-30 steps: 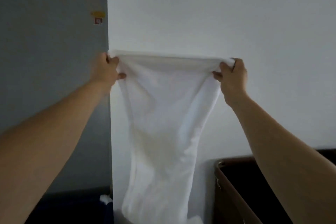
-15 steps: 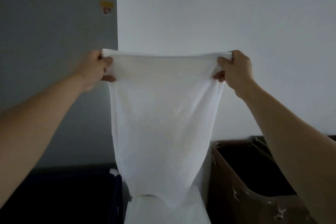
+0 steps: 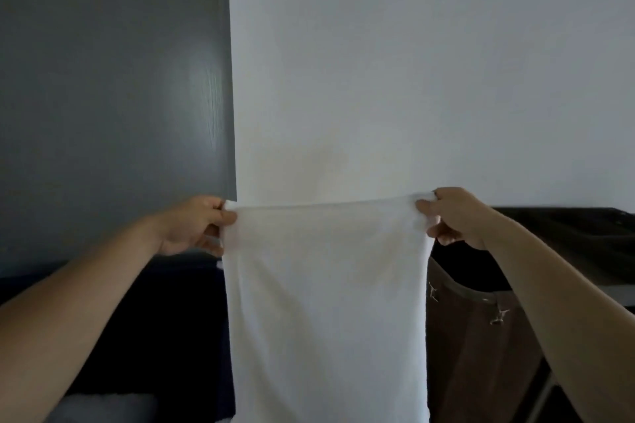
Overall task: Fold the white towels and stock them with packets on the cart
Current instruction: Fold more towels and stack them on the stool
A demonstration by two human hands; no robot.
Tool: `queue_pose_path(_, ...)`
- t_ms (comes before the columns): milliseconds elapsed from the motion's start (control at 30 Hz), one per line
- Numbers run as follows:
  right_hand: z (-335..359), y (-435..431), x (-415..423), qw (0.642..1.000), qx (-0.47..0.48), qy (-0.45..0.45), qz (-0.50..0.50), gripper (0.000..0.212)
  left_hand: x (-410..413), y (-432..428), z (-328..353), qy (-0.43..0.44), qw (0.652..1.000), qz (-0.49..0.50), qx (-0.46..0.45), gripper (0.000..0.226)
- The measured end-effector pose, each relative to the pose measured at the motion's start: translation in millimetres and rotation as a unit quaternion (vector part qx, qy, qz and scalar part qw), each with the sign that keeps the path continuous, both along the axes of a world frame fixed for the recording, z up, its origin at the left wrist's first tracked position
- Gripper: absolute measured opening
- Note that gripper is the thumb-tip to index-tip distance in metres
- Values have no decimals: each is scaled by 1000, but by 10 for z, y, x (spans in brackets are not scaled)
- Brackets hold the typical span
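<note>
The left hand (image 3: 196, 225) pinches one top corner of the towel (image 3: 326, 302), thumb across the front and fingers curled behind. The right hand (image 3: 453, 216) grips the other top corner the same way, with a small bunch of cloth gathered in it. Between them the top edge runs taut and nearly level, and the rest hangs straight down in one flat sheet past the bottom of the view, so its lower hem is not seen. The towel is thus in mid-air in front of the person, before the white wall (image 3: 412, 79), with a grey door (image 3: 103, 96) to the left, a dark blue shape (image 3: 165, 319) low on the left and a brown bin (image 3: 481, 347) low on the right (whether either belongs to the cart I cannot tell, and no packets show). The towel looks soft and limp, with no stiffness of its own. I judge it light enough for a two-corner pinch, neither slippery nor fragile, but sure to sag or twist wherever the edge goes slack. The corners are the right places to hold. For a fold I would bring them together while the edge is tight, then take the ends of the new fold line, since a grip in the middle of the cloth would only bunch it.
</note>
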State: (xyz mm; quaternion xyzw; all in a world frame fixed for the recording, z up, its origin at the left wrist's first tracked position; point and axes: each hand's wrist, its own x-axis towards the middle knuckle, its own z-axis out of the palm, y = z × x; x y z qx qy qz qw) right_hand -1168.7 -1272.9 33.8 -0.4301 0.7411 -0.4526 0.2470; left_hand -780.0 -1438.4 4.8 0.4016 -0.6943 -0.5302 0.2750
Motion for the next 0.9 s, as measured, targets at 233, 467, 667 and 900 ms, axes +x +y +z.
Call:
queue_pose_path(233, -663, -213, -249, 982, 165, -81, 48, 23, -251, -235, -661, -108, 987, -46, 107, 13)
queue_pose_path(467, -146, -1211, -370, 988, -133, -73, -17, 7, -786, -1053, -63, 94, 976, 178, -83, 7)
queue_pose_path(667, 1205, -1391, -213, 926, -377, 7, -33, 18, -790, -1027, 1373, 239, 904, 239, -263, 25)
queue_pose_path(900, 1527, -778, 32, 882, -467, 49, -52, 17, -526, -418, 1756, 278, 868, 207, -355, 20)
